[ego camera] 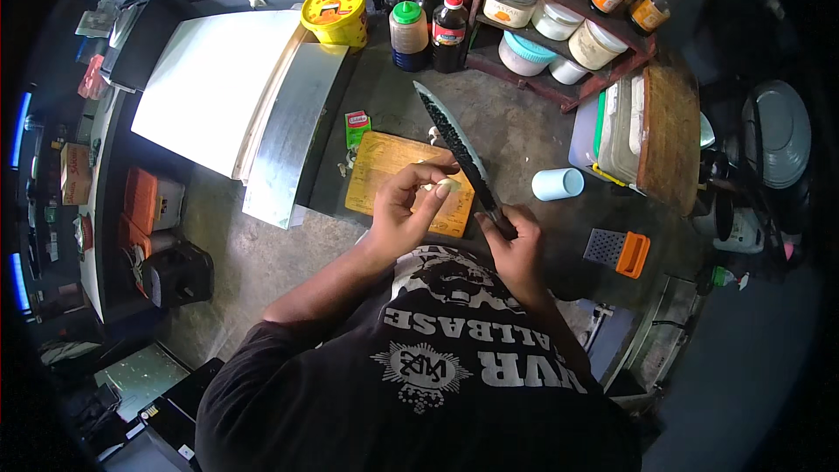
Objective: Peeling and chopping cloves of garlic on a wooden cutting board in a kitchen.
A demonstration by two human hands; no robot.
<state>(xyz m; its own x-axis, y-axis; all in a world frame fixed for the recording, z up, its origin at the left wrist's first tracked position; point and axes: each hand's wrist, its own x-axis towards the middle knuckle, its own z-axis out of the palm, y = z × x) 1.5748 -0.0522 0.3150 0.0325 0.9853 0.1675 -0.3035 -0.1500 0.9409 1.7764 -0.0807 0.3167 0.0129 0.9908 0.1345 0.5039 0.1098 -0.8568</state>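
Note:
My left hand (408,210) pinches a small pale peeled clove, likely garlic (447,185), between thumb and fingertips above the wooden cutting board (375,174). My right hand (514,242) grips the handle of a large kitchen knife (455,137); its blade, with a dark rough side, points up and away to the left, just right of the clove. White bits of peel (434,134) lie at the board's far edge. Beside its left corner are a green and red packet (358,128) and more peel scraps (343,168).
A light blue cup (557,184) lies on its side at right, beyond it a grater with an orange end (616,252). Sauce bottles (409,36), a yellow tub (334,14) and a red wooden rack (564,46) with jars stand at the back. A metal panel (295,134) borders the left.

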